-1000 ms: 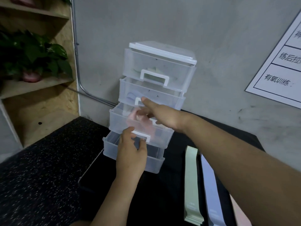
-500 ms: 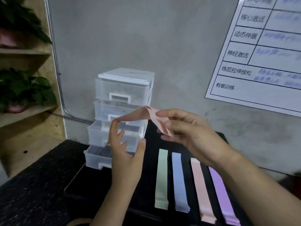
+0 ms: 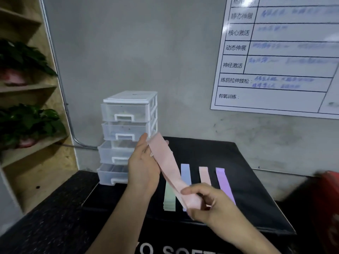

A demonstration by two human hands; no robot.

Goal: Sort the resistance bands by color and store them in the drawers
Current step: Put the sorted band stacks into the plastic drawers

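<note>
While left hand (image 3: 142, 167), right hand (image 3: 211, 204) hold ends, flat pink band (image 3: 165, 158) slants.

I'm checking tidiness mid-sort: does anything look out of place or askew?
Only the drawer unit: its two lower drawers stick out past the upper two, standing ajar. The pink band, gripped by left hand and right hand, looks undamaged; nothing spilled.

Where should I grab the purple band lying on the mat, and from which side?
Take the purple band at its far end, the grip a pinch across its narrow width, from above and the right. It lies flat on the black mat; its right edge is free, a pink strip lies to its left, and the right hand, holding the lifted pink band, covers its near end.
</note>
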